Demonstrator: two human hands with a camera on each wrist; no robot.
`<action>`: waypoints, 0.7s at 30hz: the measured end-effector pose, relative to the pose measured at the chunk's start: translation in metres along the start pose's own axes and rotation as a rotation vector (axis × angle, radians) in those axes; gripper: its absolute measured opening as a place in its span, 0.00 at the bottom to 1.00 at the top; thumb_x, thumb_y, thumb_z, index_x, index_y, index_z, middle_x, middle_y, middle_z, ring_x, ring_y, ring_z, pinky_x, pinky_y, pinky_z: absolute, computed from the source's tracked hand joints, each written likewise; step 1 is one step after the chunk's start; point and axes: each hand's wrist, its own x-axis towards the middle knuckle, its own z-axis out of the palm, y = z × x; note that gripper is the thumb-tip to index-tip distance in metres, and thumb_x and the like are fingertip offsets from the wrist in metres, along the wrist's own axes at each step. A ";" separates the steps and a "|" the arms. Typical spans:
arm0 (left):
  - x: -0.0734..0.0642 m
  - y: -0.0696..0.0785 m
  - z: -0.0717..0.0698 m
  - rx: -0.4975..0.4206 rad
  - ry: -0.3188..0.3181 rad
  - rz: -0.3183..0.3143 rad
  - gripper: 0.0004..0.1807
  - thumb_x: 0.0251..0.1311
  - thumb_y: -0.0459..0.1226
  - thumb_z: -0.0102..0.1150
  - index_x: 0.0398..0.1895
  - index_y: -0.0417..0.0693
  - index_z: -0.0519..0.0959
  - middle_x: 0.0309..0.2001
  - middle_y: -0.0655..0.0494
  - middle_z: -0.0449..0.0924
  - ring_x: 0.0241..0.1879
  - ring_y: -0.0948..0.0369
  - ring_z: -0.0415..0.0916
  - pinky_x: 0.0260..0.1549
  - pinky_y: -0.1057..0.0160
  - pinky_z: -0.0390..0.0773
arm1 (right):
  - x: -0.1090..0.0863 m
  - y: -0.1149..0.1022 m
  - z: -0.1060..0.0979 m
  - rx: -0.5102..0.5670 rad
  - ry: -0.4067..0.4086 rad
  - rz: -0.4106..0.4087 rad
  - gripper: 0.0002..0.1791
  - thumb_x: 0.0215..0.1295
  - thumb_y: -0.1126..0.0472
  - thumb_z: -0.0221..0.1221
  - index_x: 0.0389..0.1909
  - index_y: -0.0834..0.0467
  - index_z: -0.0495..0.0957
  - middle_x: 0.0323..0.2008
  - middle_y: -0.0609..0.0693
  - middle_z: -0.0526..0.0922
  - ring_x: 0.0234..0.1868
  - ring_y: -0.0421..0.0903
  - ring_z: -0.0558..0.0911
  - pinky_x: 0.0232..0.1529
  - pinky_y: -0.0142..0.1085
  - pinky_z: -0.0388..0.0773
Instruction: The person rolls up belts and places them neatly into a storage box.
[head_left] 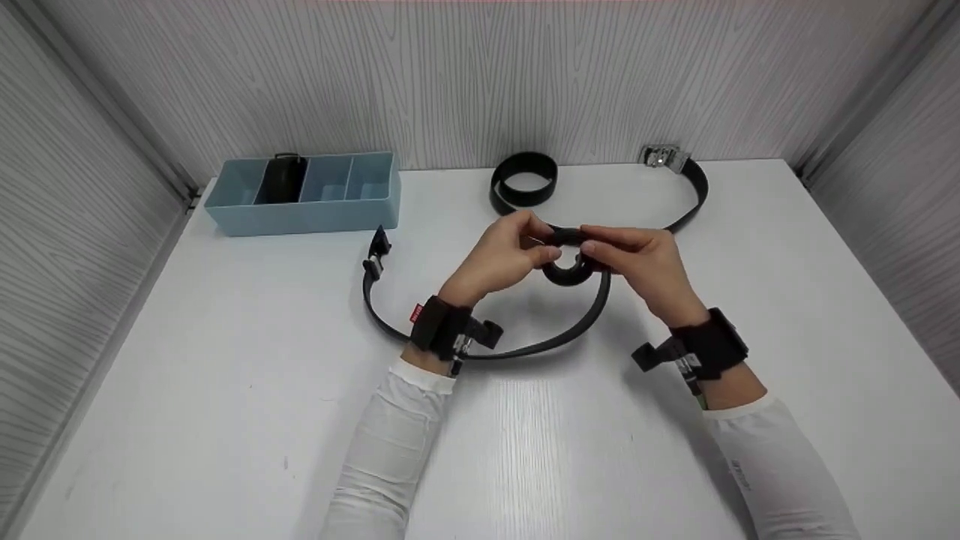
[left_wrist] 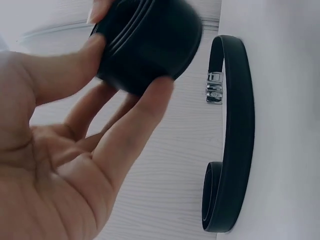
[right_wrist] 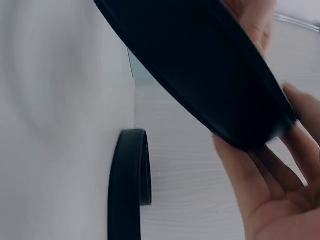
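Both hands hold the coiled end of a black belt (head_left: pixel 568 277) above the white table. My left hand (head_left: pixel 496 259) pinches the coil from the left between thumb and fingers; in the left wrist view, layers of the roll (left_wrist: pixel 165 45) show at its edge. From the other side my right hand (head_left: pixel 646 266) grips the same coil. The belt's unrolled length curves down and left, passing behind the left wrist, and ends at a buckle (head_left: pixel 373 266). In the right wrist view a broad stretch of the belt (right_wrist: pixel 200 75) crosses in front of the right fingers.
Behind the hands stands a second black belt (head_left: pixel 525 199), one end coiled, with a silver buckle (head_left: pixel 661 156) at back right. A blue divided box (head_left: pixel 300 220) sits at the back left, a rolled black belt (head_left: pixel 283 180) in one compartment. Wood-grain panels (head_left: pixel 450 82) enclose the table.
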 end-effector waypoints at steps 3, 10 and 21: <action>0.001 0.000 0.001 -0.029 0.065 0.016 0.12 0.70 0.32 0.65 0.51 0.39 0.77 0.51 0.47 0.83 0.50 0.57 0.85 0.49 0.61 0.82 | 0.000 0.004 0.004 0.060 0.054 -0.043 0.22 0.65 0.63 0.72 0.58 0.65 0.84 0.51 0.58 0.89 0.47 0.48 0.89 0.48 0.41 0.85; -0.001 0.001 -0.003 -0.053 0.003 -0.017 0.13 0.69 0.32 0.66 0.51 0.38 0.75 0.53 0.44 0.82 0.49 0.55 0.86 0.48 0.61 0.84 | 0.000 0.002 0.000 0.063 -0.009 -0.018 0.21 0.65 0.66 0.71 0.57 0.68 0.83 0.50 0.60 0.88 0.46 0.48 0.90 0.48 0.41 0.86; -0.003 0.000 -0.005 0.082 -0.122 -0.032 0.10 0.67 0.35 0.68 0.47 0.42 0.79 0.49 0.49 0.85 0.41 0.57 0.85 0.42 0.62 0.79 | 0.000 -0.004 -0.009 -0.154 -0.157 0.106 0.20 0.65 0.59 0.73 0.56 0.62 0.86 0.47 0.54 0.90 0.44 0.44 0.90 0.47 0.37 0.86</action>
